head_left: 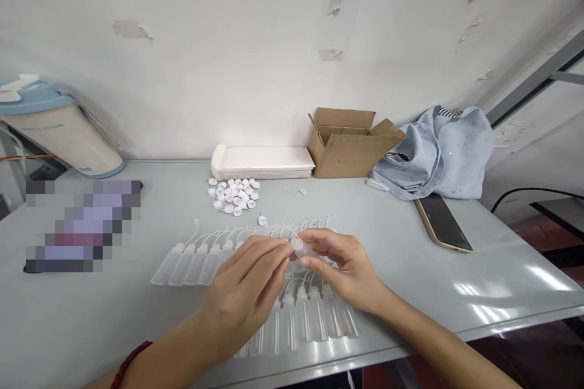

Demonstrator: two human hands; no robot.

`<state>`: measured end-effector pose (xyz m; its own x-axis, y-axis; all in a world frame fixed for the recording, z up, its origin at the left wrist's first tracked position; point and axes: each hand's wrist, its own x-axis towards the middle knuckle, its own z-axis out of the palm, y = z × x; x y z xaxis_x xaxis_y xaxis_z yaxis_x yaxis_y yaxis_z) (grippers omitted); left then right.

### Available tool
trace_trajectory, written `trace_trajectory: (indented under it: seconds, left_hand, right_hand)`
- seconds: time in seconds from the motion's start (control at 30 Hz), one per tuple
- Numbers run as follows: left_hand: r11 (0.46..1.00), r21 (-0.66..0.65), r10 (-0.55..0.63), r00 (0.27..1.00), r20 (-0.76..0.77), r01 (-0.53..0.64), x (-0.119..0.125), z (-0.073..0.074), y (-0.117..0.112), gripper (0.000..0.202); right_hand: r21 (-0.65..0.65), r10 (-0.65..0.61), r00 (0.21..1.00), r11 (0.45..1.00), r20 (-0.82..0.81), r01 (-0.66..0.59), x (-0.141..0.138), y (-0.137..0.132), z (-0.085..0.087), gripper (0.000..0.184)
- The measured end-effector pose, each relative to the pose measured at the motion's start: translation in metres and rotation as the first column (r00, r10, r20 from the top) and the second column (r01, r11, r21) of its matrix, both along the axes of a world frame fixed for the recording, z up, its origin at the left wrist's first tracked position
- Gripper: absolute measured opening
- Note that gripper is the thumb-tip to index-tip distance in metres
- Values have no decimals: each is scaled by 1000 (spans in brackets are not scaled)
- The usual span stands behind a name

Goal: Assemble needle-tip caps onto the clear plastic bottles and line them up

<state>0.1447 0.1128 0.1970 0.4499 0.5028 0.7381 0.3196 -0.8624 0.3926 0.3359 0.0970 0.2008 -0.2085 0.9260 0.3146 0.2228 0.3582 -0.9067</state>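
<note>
My right hand grips a small translucent plastic squeeze bottle between thumb and fingers, its white top pointing left. At that top the fingertips of my left hand are closed together; whether they also pinch a separate small part is hidden. A thin white curved strip rises from the bottle's top. Under and beyond my hands lies a back row of similar bottles, each with a thin curved strip. Nearer the table's front edge is a second row of bottles, partly covered by my left hand.
Small white round caps lie in a pile, with one loose cap nearer me. Behind stand a white padded stack and an open cardboard box. Around the sides are a blue cloth bag, phone, and tumbler.
</note>
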Motion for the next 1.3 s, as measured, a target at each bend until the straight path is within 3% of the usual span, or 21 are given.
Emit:
trace_trajectory:
  seconds: [0.2,0.33,0.57,0.77,1.13,1.3]
  left_hand:
    - [1000,5,-27,1000,-5,27,0,-2,-1,38]
    - [999,-28,-46,998,-33,45,1,0,-2,36]
    - [999,-37,-1,1000,-26,0,1,7,-2,32]
    - [996,-38,-84,986,-144,79,0,9,-3,43]
    - [983,180,24,965,-262,25,3,2,-2,47]
    - [974,227,61,962,-265,0,1,1,-4,45]
  right_hand:
    - [-204,50,976,974,-212,-94,0,0,0,22]
    - [-273,101,939,942,-329,-197,1,1,2,21]
    - [-414,119,849,833,-514,-368,1,6,4,24]
    - [-469,45,760,762,-649,-446,1,8,5,21]
    - [-490,27,731,726,-681,-483,0,8,-2,23]
    - [-421,111,746,766,-657,-485,0,7,1,25]
